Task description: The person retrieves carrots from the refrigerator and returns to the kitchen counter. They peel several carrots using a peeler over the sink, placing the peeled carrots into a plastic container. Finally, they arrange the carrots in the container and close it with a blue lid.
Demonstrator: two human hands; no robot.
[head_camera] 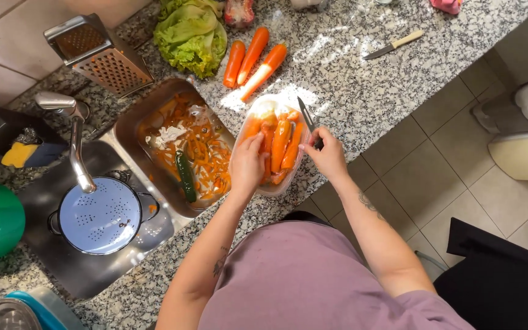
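Reaching into a pale plastic tub of peeled carrots with the left hand, fingers curled down on one carrot. Gripping a small knife in the right hand, fingers closed tight on its handle, blade pointing away over the tub. Sitting on the granite worktop just beside a sink basin full of orange peelings.

My knife had a bright metal blade. The peeled carrots looked smooth and wet in a translucent plastic tub. The granite counter was speckled and polished, the grater dull steel.
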